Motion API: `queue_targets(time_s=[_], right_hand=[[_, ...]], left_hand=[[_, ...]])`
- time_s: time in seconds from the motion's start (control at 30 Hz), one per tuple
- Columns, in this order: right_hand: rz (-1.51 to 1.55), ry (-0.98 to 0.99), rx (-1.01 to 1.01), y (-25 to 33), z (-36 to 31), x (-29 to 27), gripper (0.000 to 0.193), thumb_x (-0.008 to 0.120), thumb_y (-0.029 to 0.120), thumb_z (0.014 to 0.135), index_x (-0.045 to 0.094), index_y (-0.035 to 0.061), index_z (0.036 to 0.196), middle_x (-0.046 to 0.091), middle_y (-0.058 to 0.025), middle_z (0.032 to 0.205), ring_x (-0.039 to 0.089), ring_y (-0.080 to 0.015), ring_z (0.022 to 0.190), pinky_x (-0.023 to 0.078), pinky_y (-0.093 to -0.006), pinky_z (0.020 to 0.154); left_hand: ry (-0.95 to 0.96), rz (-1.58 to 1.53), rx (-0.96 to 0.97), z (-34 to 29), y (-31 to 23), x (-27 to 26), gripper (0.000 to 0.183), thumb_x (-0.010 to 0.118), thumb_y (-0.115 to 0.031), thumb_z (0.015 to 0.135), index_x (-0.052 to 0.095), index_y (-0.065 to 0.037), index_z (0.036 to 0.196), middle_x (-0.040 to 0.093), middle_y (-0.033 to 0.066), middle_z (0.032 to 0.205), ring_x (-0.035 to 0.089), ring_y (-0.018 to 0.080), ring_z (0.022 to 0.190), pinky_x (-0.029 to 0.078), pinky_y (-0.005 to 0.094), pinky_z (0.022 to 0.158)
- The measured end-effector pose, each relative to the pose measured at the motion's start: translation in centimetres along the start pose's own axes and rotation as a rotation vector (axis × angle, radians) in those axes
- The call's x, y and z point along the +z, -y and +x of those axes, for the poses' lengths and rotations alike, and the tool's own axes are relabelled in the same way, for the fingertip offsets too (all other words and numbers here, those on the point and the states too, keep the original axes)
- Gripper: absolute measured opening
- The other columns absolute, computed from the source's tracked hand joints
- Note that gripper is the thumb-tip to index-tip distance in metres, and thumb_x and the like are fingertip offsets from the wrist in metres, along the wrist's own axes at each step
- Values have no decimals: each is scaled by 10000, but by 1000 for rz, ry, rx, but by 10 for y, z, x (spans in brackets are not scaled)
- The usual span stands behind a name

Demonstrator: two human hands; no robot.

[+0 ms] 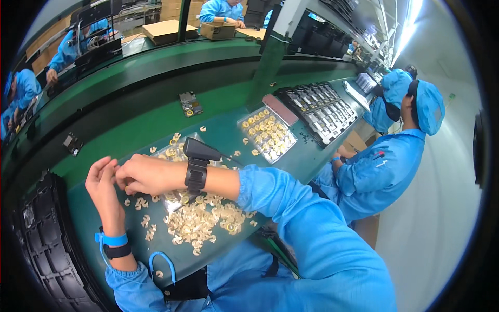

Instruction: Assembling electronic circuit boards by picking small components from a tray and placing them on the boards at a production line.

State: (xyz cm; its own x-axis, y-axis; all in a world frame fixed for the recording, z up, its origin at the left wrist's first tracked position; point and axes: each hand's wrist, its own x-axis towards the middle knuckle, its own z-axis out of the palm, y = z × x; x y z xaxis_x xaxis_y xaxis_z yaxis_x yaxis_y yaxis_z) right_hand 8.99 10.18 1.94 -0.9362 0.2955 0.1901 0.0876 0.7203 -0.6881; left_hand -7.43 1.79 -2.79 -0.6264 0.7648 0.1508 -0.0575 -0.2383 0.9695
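many small cream pieces [193,222] lie heaped on the green table [139,243]; up-left of them, the left hand [106,190] and right hand [147,172] are close together, whether gripping anything i cannot tell

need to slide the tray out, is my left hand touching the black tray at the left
Apart: the head view shows a strip of green tabletop between the left hand and the black tray.

A cardboard box [217,30] sits beside flat cardboard [166,29] on the far bench [136,48]
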Motion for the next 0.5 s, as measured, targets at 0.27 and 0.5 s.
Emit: queue_targets(time_s=[0.27, 0.5], right_hand=[[191, -350, -91, -3, -18, -36, 197, 743, 103, 922, 690, -44, 1041, 740, -165, 833, 719, -283, 741, 564, -373, 692], [131, -444, -49, -8, -64, -49, 177, 771, 113, 954, 734, -5, 1081, 747, -101, 944, 732, -165, 868, 597, -308, 790]], left_hand=[[319, -52, -146, -18, -39, 13, 261, 642, -207, 1072, 717, 42, 1082, 745, 65, 871, 674, 119, 735, 518, 236, 672], [385, -88, -60, -44, -36, 49, 223, 637, -140, 1072, 706, 63, 1136, 781, 160, 1004, 777, 229, 846, 615, 311, 704]])
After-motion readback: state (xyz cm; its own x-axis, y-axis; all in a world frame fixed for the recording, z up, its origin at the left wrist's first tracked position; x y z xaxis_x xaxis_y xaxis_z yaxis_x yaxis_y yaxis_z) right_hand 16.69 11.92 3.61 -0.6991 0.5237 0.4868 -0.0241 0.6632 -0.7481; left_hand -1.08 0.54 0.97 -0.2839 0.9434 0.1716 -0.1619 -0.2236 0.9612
